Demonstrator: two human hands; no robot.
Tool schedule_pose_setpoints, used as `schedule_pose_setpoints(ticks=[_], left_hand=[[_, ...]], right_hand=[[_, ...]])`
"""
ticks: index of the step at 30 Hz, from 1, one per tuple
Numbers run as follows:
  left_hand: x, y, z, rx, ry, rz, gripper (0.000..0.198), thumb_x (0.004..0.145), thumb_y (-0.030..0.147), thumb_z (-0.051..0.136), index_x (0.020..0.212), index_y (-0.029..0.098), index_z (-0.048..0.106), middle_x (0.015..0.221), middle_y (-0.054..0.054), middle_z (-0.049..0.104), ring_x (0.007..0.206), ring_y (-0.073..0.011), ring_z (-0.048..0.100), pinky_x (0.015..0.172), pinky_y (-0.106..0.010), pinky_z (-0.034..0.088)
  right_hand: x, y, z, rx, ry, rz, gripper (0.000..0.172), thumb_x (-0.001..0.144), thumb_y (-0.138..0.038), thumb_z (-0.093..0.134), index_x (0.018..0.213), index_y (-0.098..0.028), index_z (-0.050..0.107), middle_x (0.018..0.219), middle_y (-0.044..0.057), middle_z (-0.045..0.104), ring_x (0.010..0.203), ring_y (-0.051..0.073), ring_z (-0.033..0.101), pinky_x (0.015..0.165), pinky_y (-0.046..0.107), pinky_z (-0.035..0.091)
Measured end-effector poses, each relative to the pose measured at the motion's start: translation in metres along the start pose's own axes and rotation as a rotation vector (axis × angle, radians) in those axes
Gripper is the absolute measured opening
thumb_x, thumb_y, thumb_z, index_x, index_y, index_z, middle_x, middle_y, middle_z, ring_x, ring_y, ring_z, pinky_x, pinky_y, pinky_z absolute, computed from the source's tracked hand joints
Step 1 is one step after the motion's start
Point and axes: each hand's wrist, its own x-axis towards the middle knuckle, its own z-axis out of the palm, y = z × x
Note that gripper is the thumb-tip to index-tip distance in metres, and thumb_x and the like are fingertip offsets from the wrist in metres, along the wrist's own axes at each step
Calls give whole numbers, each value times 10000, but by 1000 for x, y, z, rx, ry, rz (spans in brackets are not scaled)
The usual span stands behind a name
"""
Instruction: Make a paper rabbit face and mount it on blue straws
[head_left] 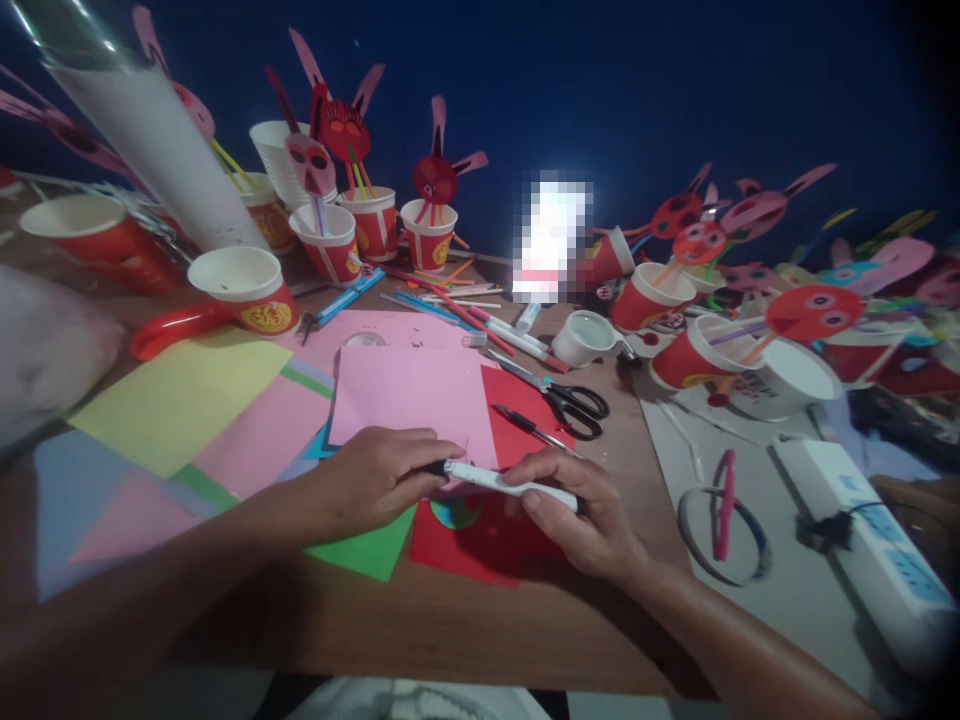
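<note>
My right hand (574, 505) is wrapped round the barrel of a white marker (487, 478), held level above the papers. The fingertips of my left hand (382, 475) pinch the marker's dark end. Beneath both hands lie a pink sheet (412, 395), red paper (480, 555) and green paper (367, 548). A small green-and-blue round piece (456, 512) shows under the marker. Just beyond my right hand rest a black pen (529, 425) and black-handled scissors (570, 400).
Red paper cups (326, 250) with paper animal heads on straws line the back and right. A glowing blurred screen (551, 240) stands at the back centre. A white cup (585, 340) sits near it. To the right are a tape ring (724, 540) and a power strip (870, 540).
</note>
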Motion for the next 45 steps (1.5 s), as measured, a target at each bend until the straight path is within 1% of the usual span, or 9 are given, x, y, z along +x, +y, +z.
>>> schedule_pose_setpoints(ticks=[5, 9, 24, 30, 34, 37, 39, 42, 45], left_hand=[[-1, 4, -3, -61, -48, -86, 338, 921, 296, 501, 1240, 204, 566, 1045, -53, 713, 896, -161, 670, 778, -239, 485], [0, 9, -8, -130, -101, -208, 259, 914, 316, 515, 1135, 204, 589, 919, -11, 718, 784, -140, 662, 694, -215, 471], [1, 10, -7, 19, -209, 6, 245, 965, 294, 417, 953, 167, 626, 824, -35, 676, 723, -138, 615, 675, -209, 405], [5, 10, -14, -7, -175, 3, 250, 963, 305, 424, 939, 175, 636, 832, -18, 678, 734, -121, 612, 675, -193, 394], [10, 4, -22, 38, -17, -142, 278, 946, 360, 435, 948, 176, 644, 730, 8, 658, 645, -115, 586, 603, -197, 388], [11, -7, -28, 115, 207, -355, 396, 945, 454, 385, 954, 154, 644, 616, 10, 600, 563, -130, 546, 540, -219, 384], [10, -15, -29, 231, 289, -436, 413, 941, 451, 377, 1097, 158, 623, 714, -27, 653, 641, -167, 594, 582, -249, 418], [6, -25, -27, 444, 269, -480, 432, 936, 389, 385, 1301, 201, 521, 968, -89, 698, 798, -235, 645, 663, -314, 456], [5, -32, -22, 573, 227, -425, 375, 932, 344, 411, 1255, 221, 557, 972, -80, 686, 874, -255, 633, 687, -332, 462]], right_hand=[[-1, 0, -2, -25, -47, -19, 176, 829, -191, 572, 993, -220, 631, 730, 6, 688, 558, 129, 584, 497, 227, 458], [1, 1, -1, -13, -47, -23, 204, 808, -157, 570, 996, -220, 616, 764, 3, 686, 575, 125, 587, 527, 224, 482], [-5, 1, 10, 164, -103, 133, 108, 894, -238, 537, 958, -208, 620, 779, 12, 684, 647, 131, 613, 576, 237, 475], [-1, 3, 11, 257, -93, 125, 126, 926, -288, 523, 1010, -219, 586, 830, 19, 673, 711, 134, 617, 636, 247, 479], [8, 11, 5, 416, -33, 91, 412, 871, -458, 573, 1197, -232, 463, 862, 27, 641, 753, 169, 619, 687, 303, 507], [12, 18, 0, 170, 126, 130, 249, 912, -391, 526, 1103, -230, 539, 875, 34, 645, 779, 173, 619, 709, 308, 499], [14, 22, -1, -90, 146, 88, 147, 922, -282, 516, 1020, -222, 608, 934, 50, 666, 858, 185, 623, 775, 317, 485], [17, 26, 0, -336, 18, -85, 190, 928, -190, 477, 987, -201, 657, 974, 75, 673, 907, 196, 618, 814, 325, 474], [22, 25, 0, -539, -51, -192, 234, 932, -152, 453, 977, -191, 680, 960, 91, 667, 893, 196, 609, 785, 316, 468]])
